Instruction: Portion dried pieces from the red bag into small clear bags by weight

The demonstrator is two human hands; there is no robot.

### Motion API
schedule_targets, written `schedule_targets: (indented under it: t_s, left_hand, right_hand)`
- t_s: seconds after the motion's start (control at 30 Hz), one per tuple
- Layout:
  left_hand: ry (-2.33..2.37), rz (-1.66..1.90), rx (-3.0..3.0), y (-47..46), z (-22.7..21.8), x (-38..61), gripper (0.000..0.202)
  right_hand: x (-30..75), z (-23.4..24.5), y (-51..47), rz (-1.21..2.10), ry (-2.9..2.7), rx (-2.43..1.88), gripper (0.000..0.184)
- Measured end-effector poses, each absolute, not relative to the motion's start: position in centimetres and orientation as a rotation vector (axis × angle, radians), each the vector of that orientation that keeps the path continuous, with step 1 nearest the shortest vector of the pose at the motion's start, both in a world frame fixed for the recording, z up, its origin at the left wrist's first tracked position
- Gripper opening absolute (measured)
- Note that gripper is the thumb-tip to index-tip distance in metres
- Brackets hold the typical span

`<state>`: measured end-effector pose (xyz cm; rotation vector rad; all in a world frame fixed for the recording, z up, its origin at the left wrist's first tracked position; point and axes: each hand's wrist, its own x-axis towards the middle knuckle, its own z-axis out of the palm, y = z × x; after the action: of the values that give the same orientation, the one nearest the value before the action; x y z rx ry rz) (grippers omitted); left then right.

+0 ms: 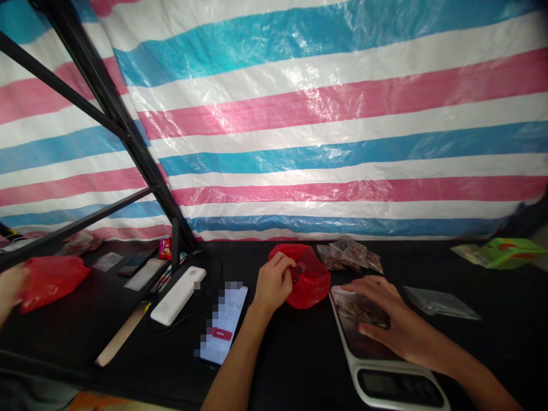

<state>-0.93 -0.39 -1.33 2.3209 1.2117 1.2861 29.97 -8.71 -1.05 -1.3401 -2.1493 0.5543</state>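
My left hand point(274, 282) reaches to the mouth of a crumpled red plastic bag point(314, 282). Its fingers are pinched together by some small dark brown bits, too small to name. A white kitchen scale point(357, 374) with a dark top stands in front of my right side. On its top lies a small clear plastic bag point(363, 308) with brownish contents. Over this bag my right hand point(396, 319) is spread, thumb on the near side and fingers on the far side. Whether it touches the bag is hard to see.
Behind the red bag lie several filled clear packets point(353, 254). Flat clear bags point(443, 302) and a green package point(511, 253) are at right. Left are a lit phone point(225, 325), a white power bank point(177, 295), and a black frame post point(128, 137). Beyond it, another person's hand point(12, 285) is beside another red bag point(55, 279).
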Motion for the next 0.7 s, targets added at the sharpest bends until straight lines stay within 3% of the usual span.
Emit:
schedule_targets:
  t_s: [0.33,0.7]
  left_hand:
    - [1.235,1.289,2.294,-0.1,-1.4,-1.1,0.032]
    - [1.317,1.332,2.273,0.7,-2.5,-2.1,0.031]
  right_hand:
    - [28.4,-1.0,-7.7,0.534,-2.135,-1.334,0.038]
    - [21.9,0.8,-0.5,0.636,-2.079,-1.150,0.035]
